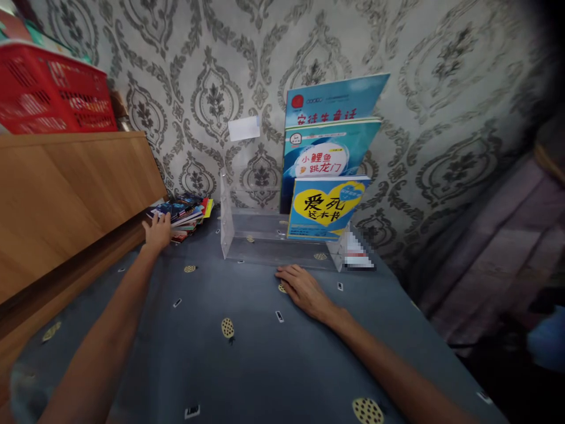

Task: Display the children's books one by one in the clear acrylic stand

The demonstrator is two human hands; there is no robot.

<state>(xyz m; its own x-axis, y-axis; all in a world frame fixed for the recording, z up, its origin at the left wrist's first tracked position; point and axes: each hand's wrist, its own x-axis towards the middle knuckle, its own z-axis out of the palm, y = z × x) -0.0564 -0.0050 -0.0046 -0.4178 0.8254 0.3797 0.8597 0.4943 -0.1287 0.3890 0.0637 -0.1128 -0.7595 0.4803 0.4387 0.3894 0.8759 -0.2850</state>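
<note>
At the back left, my left hand [158, 231] reaches to a pile of books [189, 213], its fingers spread at the near edge of the top one. Whether they press on it I cannot tell. My right hand [306, 290] lies flat on the patterned tablecloth [247, 365], in front of a clear acrylic rack [260, 247]. Three books stand upright in the rack's right half: a blue and yellow book [326, 209] in front, a teal book [335, 141] behind it, and a taller blue book [335, 97] at the back.
A wooden cabinet or board [75, 206] borders the table on the left, with a red plastic basket [57, 88] on top. Patterned wallpaper [216, 94] rises behind the rack. A partly blurred paper [356, 253] lies right of the rack. Cloth [485, 259] hangs at the far right.
</note>
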